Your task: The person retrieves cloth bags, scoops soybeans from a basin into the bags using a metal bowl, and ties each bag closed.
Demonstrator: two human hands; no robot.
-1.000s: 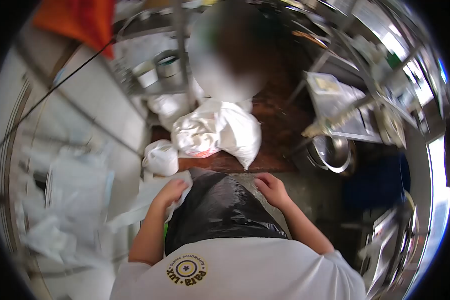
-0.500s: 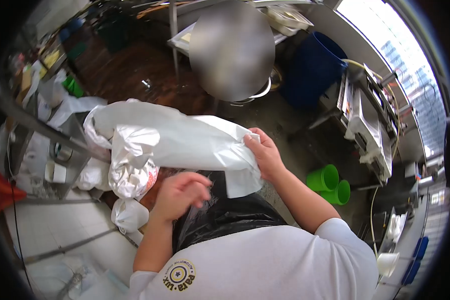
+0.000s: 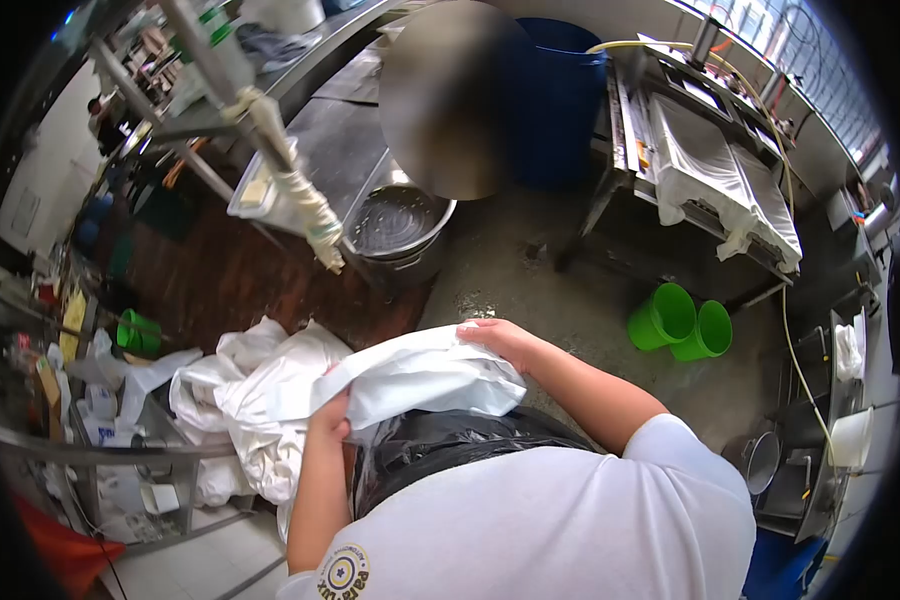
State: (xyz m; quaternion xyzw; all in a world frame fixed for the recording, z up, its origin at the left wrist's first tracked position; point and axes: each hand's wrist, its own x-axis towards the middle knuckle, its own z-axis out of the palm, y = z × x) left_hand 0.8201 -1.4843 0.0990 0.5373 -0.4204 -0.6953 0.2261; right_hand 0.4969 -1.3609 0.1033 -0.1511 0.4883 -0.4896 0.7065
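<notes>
A white plastic sheet or bag [image 3: 420, 372] stretches between my two hands in front of the body. My left hand [image 3: 332, 412] is closed on its near left edge, the fingers partly hidden by the folds. At its upper right edge my right hand [image 3: 497, 338] pinches the material between thumb and fingers. A black plastic apron [image 3: 430, 445] shows just below the sheet. White sacks [image 3: 260, 380] lie heaped to the left, close to my left hand.
Two green buckets [image 3: 662, 317] stand on the floor at right. A metal basin [image 3: 400, 220] and a wrapped table leg [image 3: 300, 200] are ahead. Beyond stands a blue barrel [image 3: 560, 110], with a cloth-covered metal table [image 3: 700, 165] beside it. A metal rail [image 3: 110, 450] crosses at left.
The view has swung to the right. My left hand, earlier apart from the white plastic, has taken hold of it. The plastic, earlier stretched out leftward from my right hand, is now gathered closer.
</notes>
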